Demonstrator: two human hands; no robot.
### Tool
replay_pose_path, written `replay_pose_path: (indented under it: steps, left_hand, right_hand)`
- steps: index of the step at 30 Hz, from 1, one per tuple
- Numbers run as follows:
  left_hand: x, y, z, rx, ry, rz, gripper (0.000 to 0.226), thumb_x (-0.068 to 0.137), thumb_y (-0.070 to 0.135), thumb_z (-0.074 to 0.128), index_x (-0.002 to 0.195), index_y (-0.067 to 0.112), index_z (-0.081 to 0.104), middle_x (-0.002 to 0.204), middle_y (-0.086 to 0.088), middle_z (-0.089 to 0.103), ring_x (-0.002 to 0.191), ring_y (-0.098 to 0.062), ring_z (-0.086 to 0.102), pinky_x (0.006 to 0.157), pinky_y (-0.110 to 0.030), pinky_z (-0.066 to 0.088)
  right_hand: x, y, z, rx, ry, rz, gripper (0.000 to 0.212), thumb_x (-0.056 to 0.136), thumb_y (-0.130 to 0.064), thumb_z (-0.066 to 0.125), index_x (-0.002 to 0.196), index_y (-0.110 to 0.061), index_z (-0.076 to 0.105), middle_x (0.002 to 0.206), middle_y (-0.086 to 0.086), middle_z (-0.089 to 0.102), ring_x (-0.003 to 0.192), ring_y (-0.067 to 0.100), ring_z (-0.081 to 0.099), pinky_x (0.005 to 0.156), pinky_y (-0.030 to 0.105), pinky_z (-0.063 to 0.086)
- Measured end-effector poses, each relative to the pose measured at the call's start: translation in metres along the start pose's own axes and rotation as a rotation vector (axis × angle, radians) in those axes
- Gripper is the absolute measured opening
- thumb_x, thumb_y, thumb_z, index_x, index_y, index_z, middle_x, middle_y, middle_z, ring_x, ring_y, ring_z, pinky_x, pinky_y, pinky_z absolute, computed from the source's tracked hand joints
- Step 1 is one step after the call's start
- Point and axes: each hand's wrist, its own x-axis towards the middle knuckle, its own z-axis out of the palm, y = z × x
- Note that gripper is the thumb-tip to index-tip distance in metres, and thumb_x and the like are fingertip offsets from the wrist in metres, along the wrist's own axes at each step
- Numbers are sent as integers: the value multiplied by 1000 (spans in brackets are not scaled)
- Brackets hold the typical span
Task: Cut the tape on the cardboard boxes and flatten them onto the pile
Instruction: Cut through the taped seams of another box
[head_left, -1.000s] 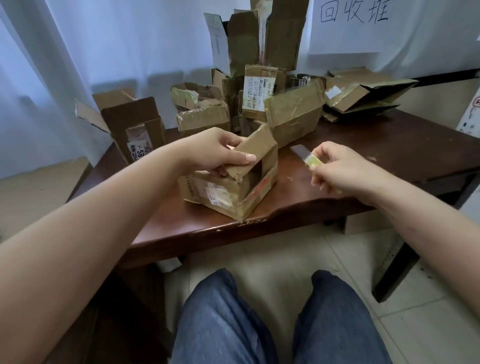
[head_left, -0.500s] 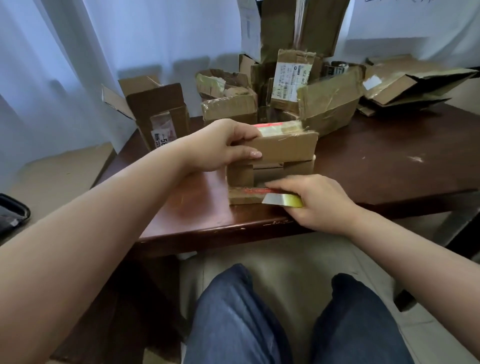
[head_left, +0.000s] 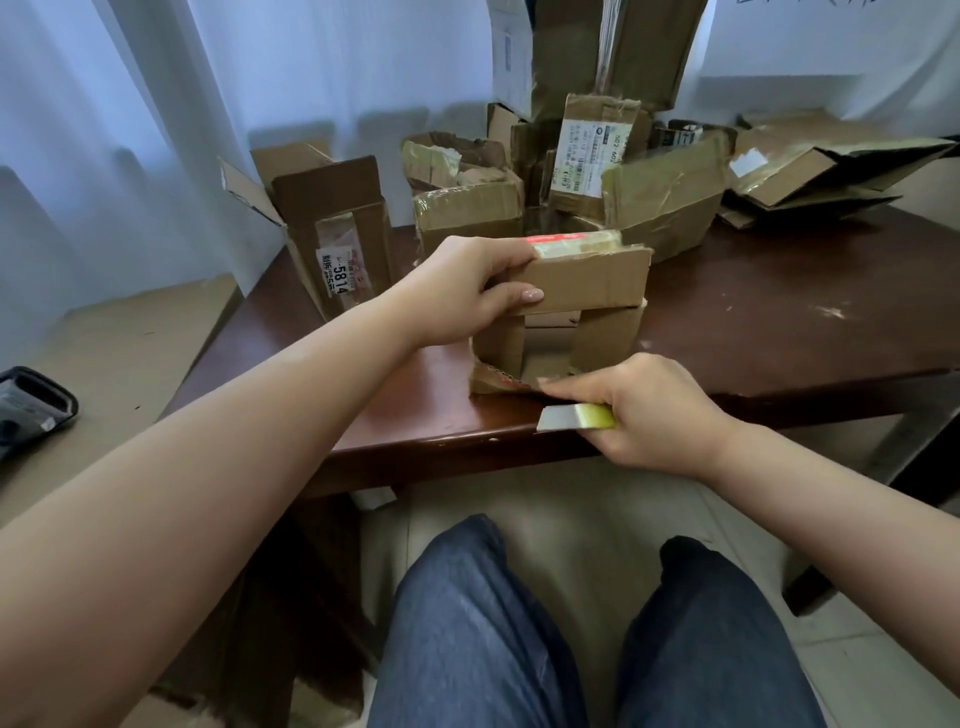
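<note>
Standing near the front edge of the dark wooden table (head_left: 779, 312), a small cardboard box (head_left: 582, 291) is shown with its open end turned toward the camera and its long axis running side to side along that edge. Behind the box, a cluster of opened, taped boxes (head_left: 660, 202) is seen, and an upright box labelled 5814 (head_left: 337, 234) stands to the left of it. Further right of the cluster, a pile of flattened cardboard (head_left: 810, 166) lies on the table. Off the table's left edge, a dark tray-like item (head_left: 31, 405) is partly cut off by the frame. Nothing is placed between the box and the camera except the hands. The upper flap is gripped by the left hand (head_left: 462, 291), fingers over the top and thumb on the front face. A utility knife (head_left: 576, 417) is clasped in the right hand (head_left: 654, 415), its blade pointing left, while the forefinger is laid on the torn lower flap. Compared with half a second earlier, the knife has been drawn back clear of the lower flap, and the lower flap is seen more torn at its left corner.
</note>
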Motion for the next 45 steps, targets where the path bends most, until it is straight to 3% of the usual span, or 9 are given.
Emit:
replay_pose_path:
  steps: [5, 8, 12, 18, 23, 26, 33, 39, 45]
  left_hand:
    - [7, 13, 2, 6, -28, -5, 23, 93, 23, 62, 75, 26, 47, 66, 13, 46, 61, 1, 44, 58, -11, 31]
    - [0, 4, -1, -47, -2, -61, 10, 91, 26, 64, 89, 19, 57, 74, 8, 57, 66, -6, 51, 62, -19, 40]
    - [-5, -1, -2, -117, 8, -111, 20, 88, 29, 68, 103, 15, 64, 87, -3, 67, 77, -20, 61, 68, -27, 47]
    - [-6, -3, -3, -104, 41, -101, 23, 88, 31, 69, 102, 14, 62, 87, 5, 63, 72, -7, 55, 62, -14, 43]
    - [-14, -7, 7, -86, 88, 5, 24, 91, 31, 63, 99, 9, 67, 83, 0, 66, 76, -14, 59, 68, -26, 47]
    - [-19, -4, 11, -161, 102, 7, 24, 92, 27, 63, 111, 14, 70, 96, 0, 72, 90, -14, 66, 82, -33, 53]
    - [-28, 0, 12, -326, 41, -38, 35, 95, 45, 53, 99, 18, 75, 95, 12, 70, 95, -1, 64, 100, -42, 47]
    - [-37, -24, 17, -291, -34, -3, 45, 90, 34, 61, 133, 20, 57, 142, 3, 50, 139, -2, 34, 117, -27, 26]
    - [-38, -33, 33, -140, 145, 40, 56, 82, 32, 70, 135, 18, 55, 140, -1, 52, 136, -8, 40, 115, -27, 30]
  right_hand:
    - [-12, -8, -2, -102, -38, -15, 56, 84, -23, 59, 137, -38, 48, 132, -15, 57, 113, 18, 62, 85, 36, 53]
    - [-11, -15, -4, -218, -183, 39, 55, 89, -30, 49, 140, -45, 39, 131, -12, 59, 114, 19, 59, 86, 34, 50]
    - [8, -23, -16, -212, -70, 92, 57, 90, -34, 49, 143, -44, 33, 129, -6, 61, 115, 23, 58, 83, 34, 48]
    - [27, -38, -2, -154, -278, -7, 29, 89, -30, 53, 114, -33, 66, 98, -3, 69, 92, 24, 64, 75, 36, 53]
    - [16, 2, -15, 247, 521, 77, 20, 85, -30, 55, 92, -18, 69, 77, -7, 68, 71, 14, 65, 65, 30, 52]
    - [17, 17, -37, 346, 773, 266, 24, 90, -40, 56, 89, -17, 59, 71, -17, 51, 62, -1, 48, 61, 17, 39]
    - [20, 35, -37, 598, 448, 352, 38, 88, -57, 55, 91, -22, 68, 74, -12, 65, 73, 3, 57, 70, 30, 46]
    - [5, 47, -27, 354, 296, 351, 58, 69, -80, 53, 116, -47, 59, 113, -15, 60, 105, 8, 58, 87, 41, 51]
    - [7, 41, -17, 253, 369, 324, 49, 73, -51, 74, 115, -34, 56, 115, -13, 64, 104, 15, 61, 80, 44, 53]
